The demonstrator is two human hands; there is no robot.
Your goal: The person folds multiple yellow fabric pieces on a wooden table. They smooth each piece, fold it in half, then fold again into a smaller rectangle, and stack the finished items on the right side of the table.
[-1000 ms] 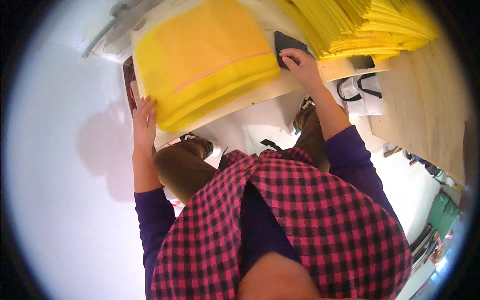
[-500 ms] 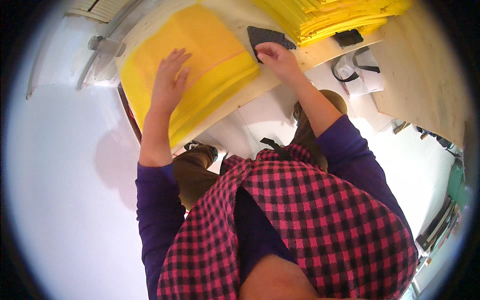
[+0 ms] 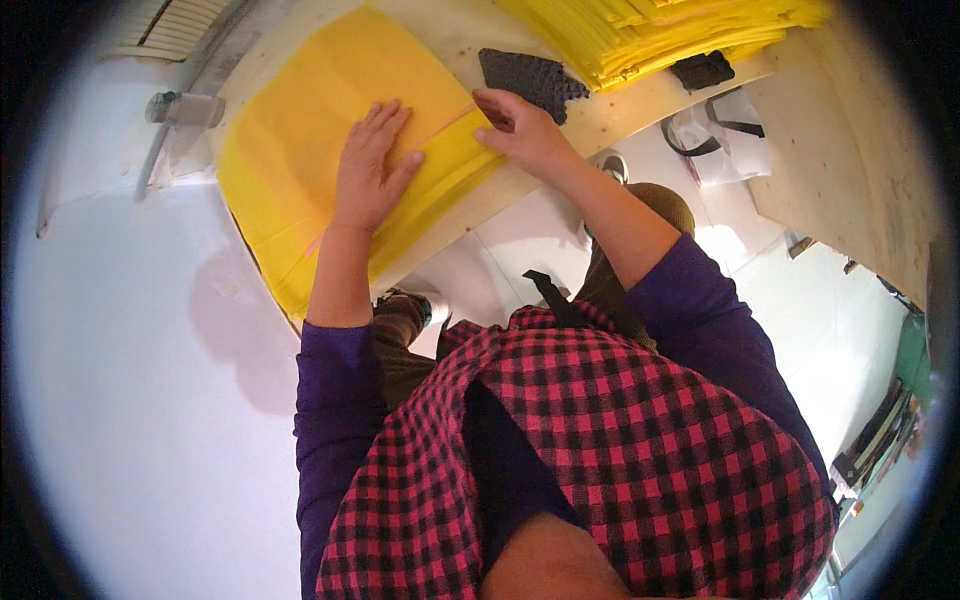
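A person in a pink-and-black checked shirt over purple sleeves leans over a pale wooden bench (image 3: pixel 600 110), working a stack of yellow padded envelopes (image 3: pixel 300 140) that lies at about eleven o'clock in the head view, its near edge overhanging the bench lip; the left hand (image 3: pixel 368 170) lies flat on top of the stack, fingers spread and apart, gripping nothing, simply pressing down; the right hand (image 3: pixel 520 128), at about twelve o'clock, has its fingers curled together at the stack's right edge, pinching or nudging the edge near a thin pinkish strip (image 3: pixel 440 125), though whether anything is actually clamped between the fingertips cannot be told; to do this well, the judgement is that the flat palm should hold the pile steady while the right fingers work only the top edge, keeping the corners square and the overhang from sliding off; the envelopes look bright yellow, matte, soft and slightly cushioned, stacked several deep with layered edges showing along the near side; just beyond the right hand sits a dark textured pad (image 3: pixel 530 78); a second, larger heap of yellow envelopes (image 3: pixel 660 35) rests at one o'clock, well apart.
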